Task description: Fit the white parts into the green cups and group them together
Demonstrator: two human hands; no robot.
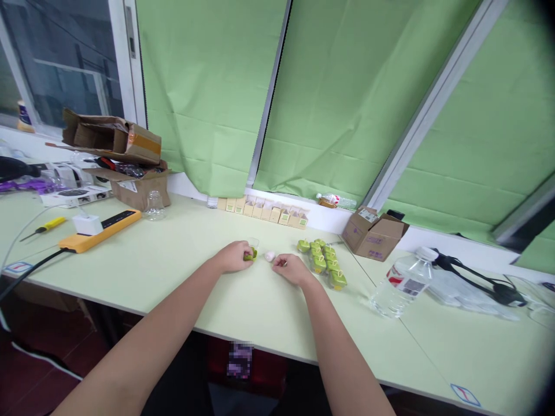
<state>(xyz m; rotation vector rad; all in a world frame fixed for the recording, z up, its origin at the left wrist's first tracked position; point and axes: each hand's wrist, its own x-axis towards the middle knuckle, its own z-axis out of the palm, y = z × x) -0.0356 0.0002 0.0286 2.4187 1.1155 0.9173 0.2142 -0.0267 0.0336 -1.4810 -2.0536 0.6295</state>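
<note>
My left hand [235, 256] is closed at the edge of a small clear container with something green [252, 254] at its mouth. The container's lower part is hidden behind the fingers. Just right of it, a small rounded pinkish-white object [269, 256] rests on the table, between my two hands. My right hand [292, 269] is beside that object with thumb and fingers pinched together; what they hold, if anything, is too small to make out. To the right of this hand stand several small clear tubs with green lids [318, 263], grouped in rows.
A row of small cardboard boxes [260, 210] lines the wall. Left are an orange power strip [104, 230], a yellow screwdriver [52, 224], a clear plastic cup [155, 206] and stacked cartons [143, 188]. Right are an open carton [375, 234], a large water bottle [403, 286] and black headphones [481, 281].
</note>
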